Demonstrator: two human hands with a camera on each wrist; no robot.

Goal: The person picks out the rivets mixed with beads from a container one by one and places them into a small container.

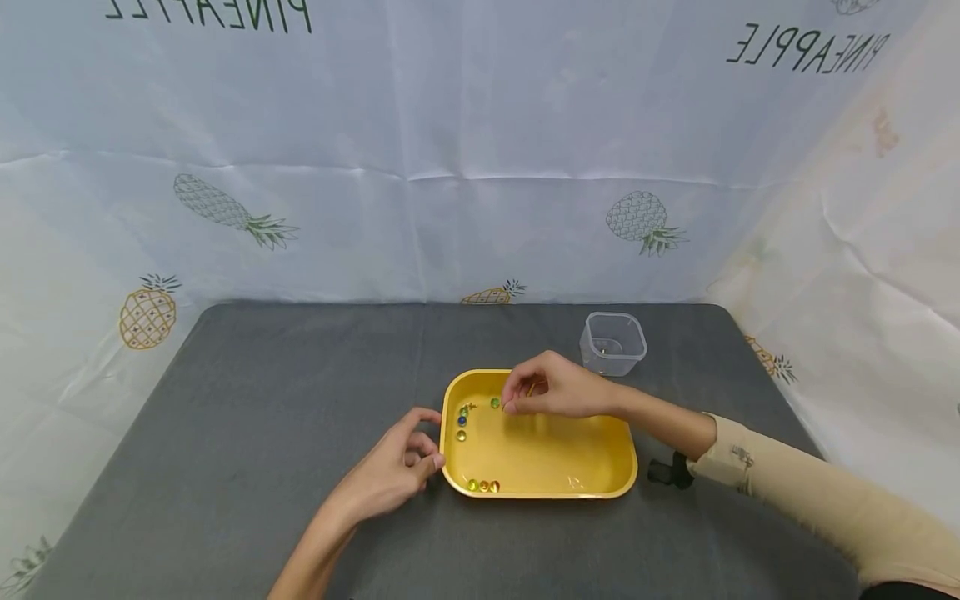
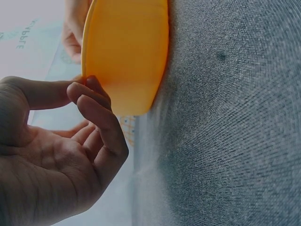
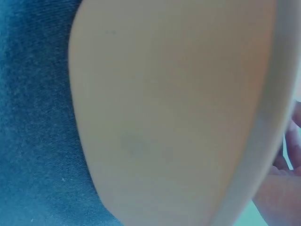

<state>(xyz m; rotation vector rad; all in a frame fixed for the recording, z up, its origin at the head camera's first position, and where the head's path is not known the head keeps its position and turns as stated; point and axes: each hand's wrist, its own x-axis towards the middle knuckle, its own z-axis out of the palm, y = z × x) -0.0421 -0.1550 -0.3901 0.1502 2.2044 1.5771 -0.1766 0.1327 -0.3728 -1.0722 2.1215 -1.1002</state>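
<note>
A shallow yellow tray (image 1: 555, 487) lies on the table with glass marbles and small brass-coloured pieces in it. My left hand (image 1: 393, 467) pinches its left rim between thumb and fingers, also seen in the left wrist view. My right hand (image 1: 558, 387) reaches over the far rim, thumb and forefinger together low inside the tray. They pinch a tiny brass-coloured piece (image 1: 503, 407), mostly hidden by the fingertips. A green marble (image 1: 495, 402) lies just left of them. Near the left wall are a blue marble (image 1: 462, 421), a yellowish marble (image 1: 461, 435) and another brass-coloured piece (image 1: 471, 407).
Behind the tray stands a clear plastic box (image 1: 613, 358) with a small brass-coloured bit inside. Several yellow and amber marbles (image 1: 483, 486) sit in the tray's near left corner. Grey cloth (image 1: 300, 375) covers the table, and a pineapple-print curtain (image 1: 450, 233) hangs behind it.
</note>
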